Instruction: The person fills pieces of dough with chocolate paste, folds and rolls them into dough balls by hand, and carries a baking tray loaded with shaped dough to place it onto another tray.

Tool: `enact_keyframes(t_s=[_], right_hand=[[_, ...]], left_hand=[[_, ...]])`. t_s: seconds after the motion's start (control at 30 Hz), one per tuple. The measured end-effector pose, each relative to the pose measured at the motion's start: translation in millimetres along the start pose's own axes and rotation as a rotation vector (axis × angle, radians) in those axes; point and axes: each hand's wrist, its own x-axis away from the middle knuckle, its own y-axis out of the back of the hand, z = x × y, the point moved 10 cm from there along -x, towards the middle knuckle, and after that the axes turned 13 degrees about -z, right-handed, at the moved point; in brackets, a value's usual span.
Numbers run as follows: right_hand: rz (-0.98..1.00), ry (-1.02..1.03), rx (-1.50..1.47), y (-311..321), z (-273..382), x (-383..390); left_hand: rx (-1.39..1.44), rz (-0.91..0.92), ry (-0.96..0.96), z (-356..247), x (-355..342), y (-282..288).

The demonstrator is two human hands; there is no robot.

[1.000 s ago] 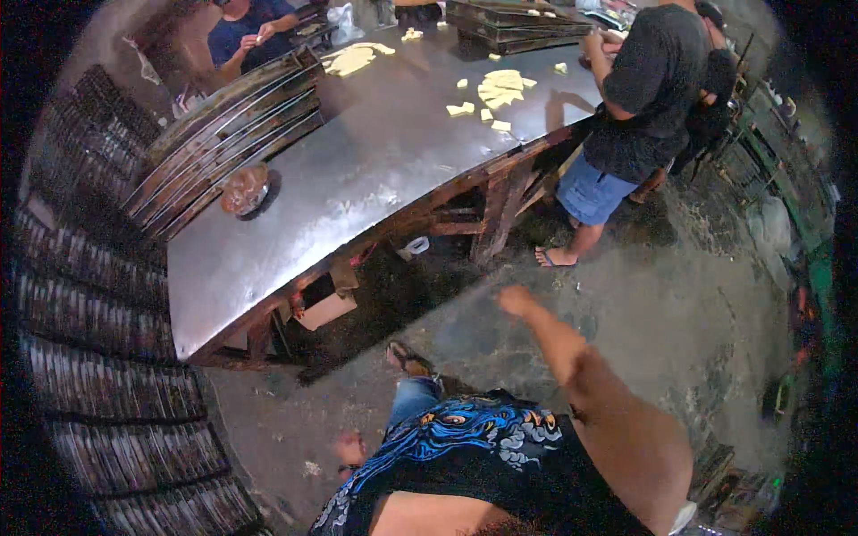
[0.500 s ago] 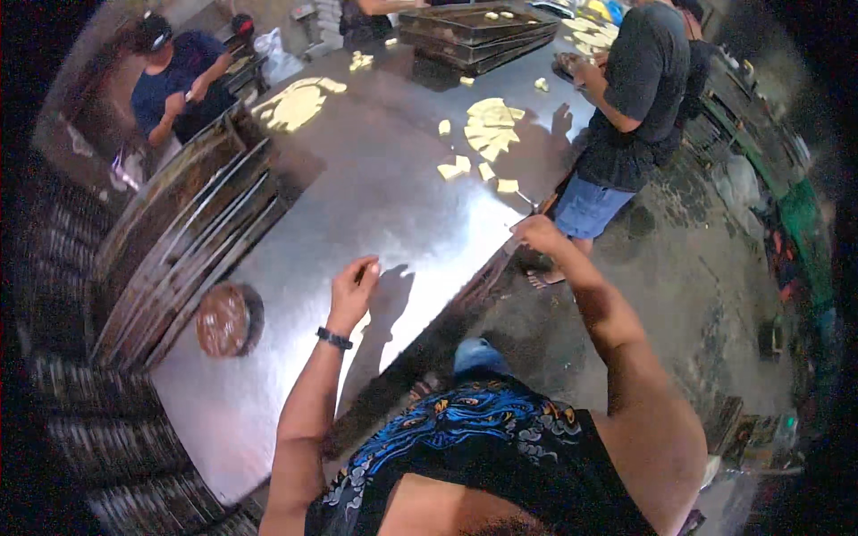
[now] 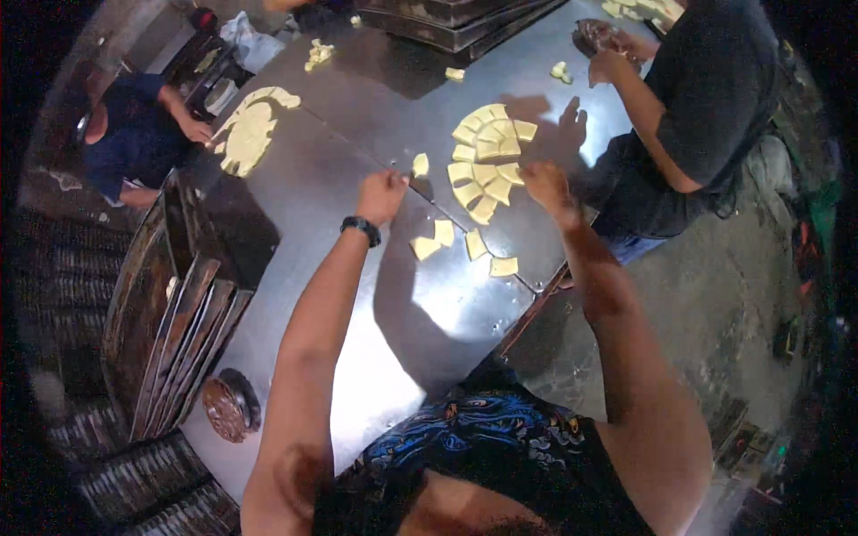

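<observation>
My right hand (image 3: 547,188) is at the right edge of a fan of cut, pale yellow dough pieces (image 3: 483,143), its fingers closed on the rim of one piece. My left hand (image 3: 382,196) is closed above the metal table, beside a single dough piece (image 3: 420,165); whatever its fingers hold, if anything, cannot be made out. A dark band circles the left wrist. Nearer to me than the fan lie loose dough pieces (image 3: 503,266) along a seam in the tabletop.
Dark trays (image 3: 192,313) lean in a row at the left, with a round container of brown paste (image 3: 226,409) nearby. More trays (image 3: 447,27) are stacked at the far side. A co-worker (image 3: 706,98) stands at the right, another (image 3: 134,134) at the far left beside flattened dough (image 3: 246,138).
Both hands have moved forward over the table. The right hand has come from the table's edge to the dough fan, and the left has closed. The view has shifted forward.
</observation>
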Motion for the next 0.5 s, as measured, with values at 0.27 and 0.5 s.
enact_keyframes(t_s=[0.27,0.5], right_hand=[[0.23,0.111,0.023,-31.2,26.0,-19.1],[0.443,-0.179,-0.674,-58.1,9.9,-8.0]], left_hand=[[-0.382,-0.118,-0.327,-12.1,-41.9,-57.2],[0.334,0.127,0.001,-29.6,-16.9,-93.9]])
